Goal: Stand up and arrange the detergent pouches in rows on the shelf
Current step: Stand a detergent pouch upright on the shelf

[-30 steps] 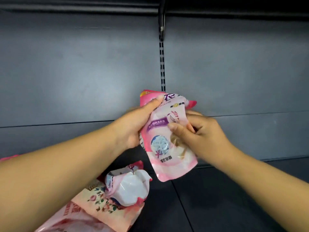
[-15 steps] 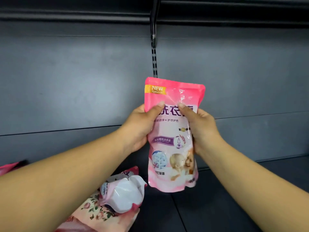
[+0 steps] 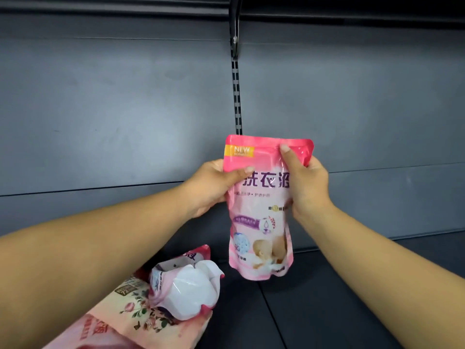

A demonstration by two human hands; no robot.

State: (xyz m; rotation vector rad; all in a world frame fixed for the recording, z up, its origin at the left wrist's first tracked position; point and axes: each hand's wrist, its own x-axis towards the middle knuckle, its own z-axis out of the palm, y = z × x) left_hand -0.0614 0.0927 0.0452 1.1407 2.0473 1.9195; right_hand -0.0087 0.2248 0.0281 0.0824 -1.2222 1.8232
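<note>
Head view: my left hand (image 3: pixel 214 187) and right hand (image 3: pixel 308 187) both grip the pink pouch (image 3: pixel 260 222) upright at frame centre, above the shelf (image 3: pixel 327 298). Risk: its soft base may buckle on release, toppling it onto the fallen pouches (image 3: pixel 176 298) at lower left.

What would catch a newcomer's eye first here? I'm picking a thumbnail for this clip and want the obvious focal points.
The bright pink detergent pouch held upright at centre, against the dark grey shelf back panel, stands out most. The left hand grips its left edge and the right hand pinches its top right. At lower left, a crumpled white-and-pink pouch lies on a rose-printed pouch on the shelf.
</note>
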